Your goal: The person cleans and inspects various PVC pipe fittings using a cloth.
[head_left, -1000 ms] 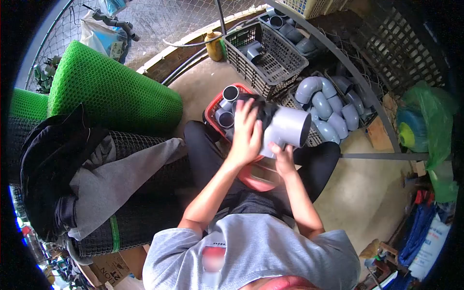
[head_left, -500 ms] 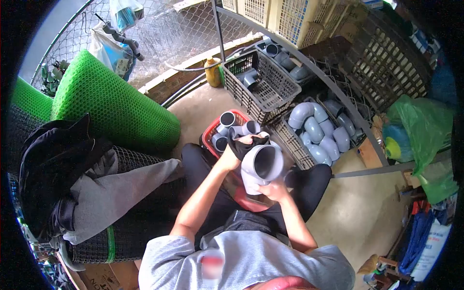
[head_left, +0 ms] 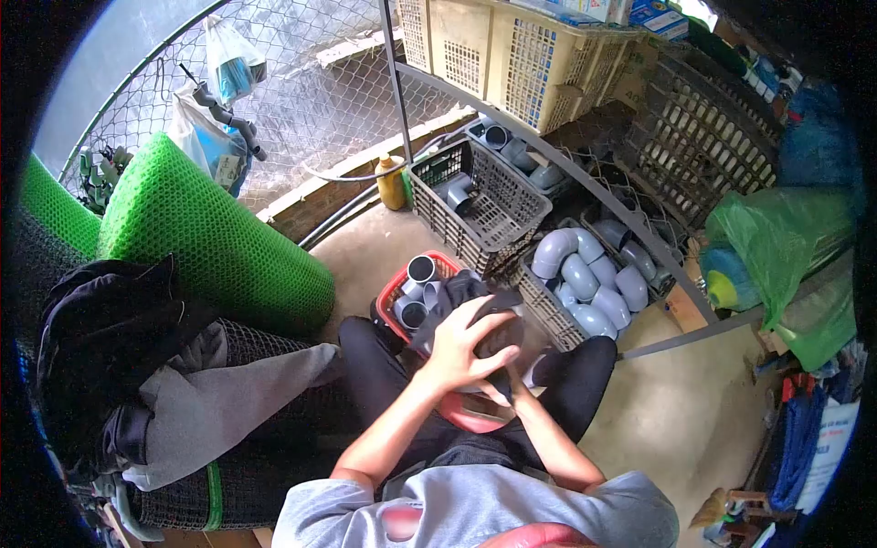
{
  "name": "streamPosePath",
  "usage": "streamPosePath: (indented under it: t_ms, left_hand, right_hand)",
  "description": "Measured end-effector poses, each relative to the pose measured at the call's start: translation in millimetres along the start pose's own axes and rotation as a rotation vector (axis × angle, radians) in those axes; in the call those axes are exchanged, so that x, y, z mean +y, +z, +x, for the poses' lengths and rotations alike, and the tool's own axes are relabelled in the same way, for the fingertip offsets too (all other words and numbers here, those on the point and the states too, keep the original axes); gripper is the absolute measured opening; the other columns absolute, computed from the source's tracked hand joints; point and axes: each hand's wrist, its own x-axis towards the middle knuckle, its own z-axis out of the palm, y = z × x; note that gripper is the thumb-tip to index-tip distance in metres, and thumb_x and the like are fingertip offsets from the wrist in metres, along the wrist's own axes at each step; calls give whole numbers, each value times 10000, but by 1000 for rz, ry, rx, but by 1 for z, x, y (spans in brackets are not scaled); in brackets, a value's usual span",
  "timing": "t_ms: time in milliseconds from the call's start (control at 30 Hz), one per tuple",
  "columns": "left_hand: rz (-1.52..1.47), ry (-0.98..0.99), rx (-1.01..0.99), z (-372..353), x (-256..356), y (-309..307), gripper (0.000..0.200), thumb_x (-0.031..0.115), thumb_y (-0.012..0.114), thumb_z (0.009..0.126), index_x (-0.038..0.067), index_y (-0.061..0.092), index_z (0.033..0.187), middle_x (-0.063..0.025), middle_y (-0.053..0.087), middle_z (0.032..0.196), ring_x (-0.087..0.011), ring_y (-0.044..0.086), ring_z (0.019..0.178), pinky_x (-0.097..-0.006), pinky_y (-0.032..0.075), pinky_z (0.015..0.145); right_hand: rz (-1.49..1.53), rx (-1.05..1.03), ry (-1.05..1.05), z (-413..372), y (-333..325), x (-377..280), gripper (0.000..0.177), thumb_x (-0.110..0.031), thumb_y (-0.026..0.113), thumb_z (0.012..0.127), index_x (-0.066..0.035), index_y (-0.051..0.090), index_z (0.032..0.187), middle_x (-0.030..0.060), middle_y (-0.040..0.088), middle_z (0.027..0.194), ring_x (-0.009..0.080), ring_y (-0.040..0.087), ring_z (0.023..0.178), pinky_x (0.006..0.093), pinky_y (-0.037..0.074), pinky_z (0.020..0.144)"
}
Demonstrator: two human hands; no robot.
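Note:
My left hand (head_left: 468, 347) is spread over the mouth of a large grey pipe fitting (head_left: 508, 335), its fingers curved around the rim. Beneath and beyond this hand, a black cloth (head_left: 459, 294) bunches up against the fitting. Most of my right hand (head_left: 517, 387) is hidden behind the left; it supports the fitting from the near right side, above my lap. Just past my hands is a red basket (head_left: 391, 294) with several grey pipe fittings (head_left: 421, 268) in it.
Black crates (head_left: 475, 239) beyond the basket hold grey fittings, including a pile of elbows (head_left: 579, 272). On the left lie a green mesh roll (head_left: 206, 233) and a jacket (head_left: 91, 347). A metal rail (head_left: 566, 151) crosses at right, near a green plastic bag (head_left: 767, 237).
My left hand has come across from the fitting's far side to cover its mouth, with the cloth now over the far edge. The head view has shifted slightly.

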Motion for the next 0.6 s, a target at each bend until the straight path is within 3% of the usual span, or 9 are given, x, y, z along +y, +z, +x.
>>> streamPosePath:
  t_ms: [33,67,133,167,233,333,433,467,600]
  left_hand:
    - [-22,67,-48,9,-2,-8,480,338,786,819,121,681,1235,-193,622,1323,-386,633,1186,-453,505,1017]
    - [-21,32,-120,16,1,-13,421,309,774,815,118,698,1183,-178,627,1305,-374,646,1162,-445,529,978]
    - [-15,-86,-180,29,13,-24,481,103,705,806,93,626,1281,-180,634,1268,-384,635,1169,-442,527,978]
    - [-38,-173,-181,35,21,-30,534,20,674,792,83,595,1317,-188,633,1258,-393,627,1175,-444,524,980]
    - [-41,-227,-37,34,6,-25,654,-134,594,722,58,565,1346,-220,654,1238,-406,633,1179,-435,516,983]
    - [-146,-277,68,38,-14,-27,536,-146,582,715,13,661,1221,-193,730,1098,-338,699,1105,-363,508,982]
    - [-176,-230,156,29,-37,-30,434,-132,610,754,43,731,1132,-150,758,1034,-234,735,979,-322,541,896]
    - [-248,-207,193,26,-45,-30,407,-127,617,763,63,747,1098,-115,762,999,-198,728,944,-303,539,882]
    - [-471,-288,289,19,-47,-33,420,-165,625,737,46,743,1080,-35,742,1010,-132,672,963,-275,506,896]
  right_hand:
    - [-524,-54,-110,2,2,2,855,-109,731,909,-67,219,1592,138,358,1579,247,378,1457,393,377,1192]
    - [-526,-54,-111,1,4,2,855,-109,731,909,-67,219,1592,138,358,1579,247,378,1457,393,377,1192]
    - [-694,8,-249,-4,26,-12,925,-181,789,864,-59,228,1589,126,417,1527,246,442,1404,400,424,1149]
    - [-1002,-60,-308,1,35,-33,1037,-222,856,783,-44,226,1587,160,465,1452,317,528,1307,433,479,1073]
    - [-1385,188,-615,-2,43,-50,1155,-183,911,679,-83,217,1597,216,496,1350,401,566,1210,469,508,1002]
    - [-1626,345,-479,-7,71,-81,1245,-139,927,591,-191,220,1616,238,518,1218,456,555,1184,539,509,953]
    - [-1287,223,-551,-3,50,-97,1260,-124,926,616,-126,175,1627,186,538,1203,343,579,1118,503,520,929]
    - [-927,218,-396,-6,46,-101,1232,-115,923,667,-97,151,1627,146,554,1205,276,580,1120,445,517,942]
    - [-285,241,-224,9,-12,-91,1018,-449,782,878,-102,174,1617,104,544,1350,271,523,1293,447,496,1011]
